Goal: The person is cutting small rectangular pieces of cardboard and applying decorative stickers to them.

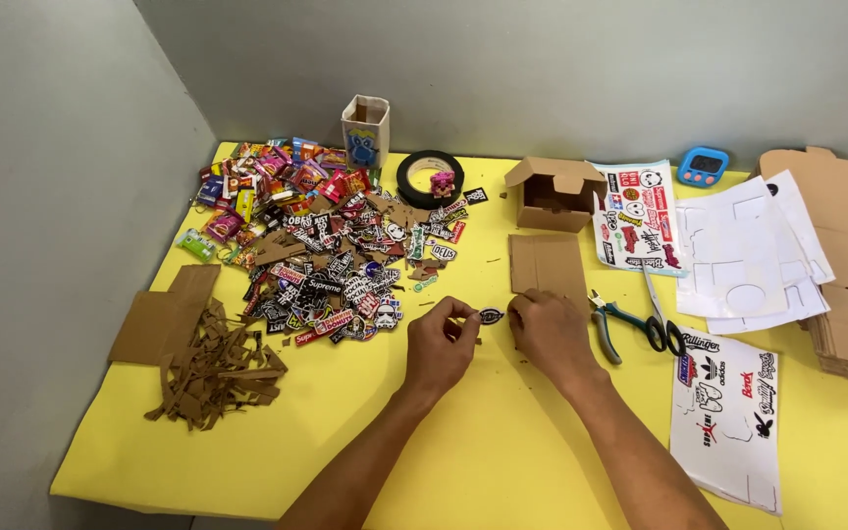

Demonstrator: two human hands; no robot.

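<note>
- Black oval sticker (491, 316) lies on the yellow table (503, 442), between both hands.
- Left hand (441, 344) and right hand (548, 329) seemingly pinch its ends.
- Likely light, thin, bendable; best gripped by edges.

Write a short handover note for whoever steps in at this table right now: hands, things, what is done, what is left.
Left hand and right hand pinch a small dark oval sticker between them, low over the yellow table.
Cut-out stickers lie heaped in a pile to the left; cardboard scraps nearer.
Flat cardboard piece, pliers and scissors lie by the right hand.
Done: many stickers cut out.
Left: sticker sheets still partly full.
</note>
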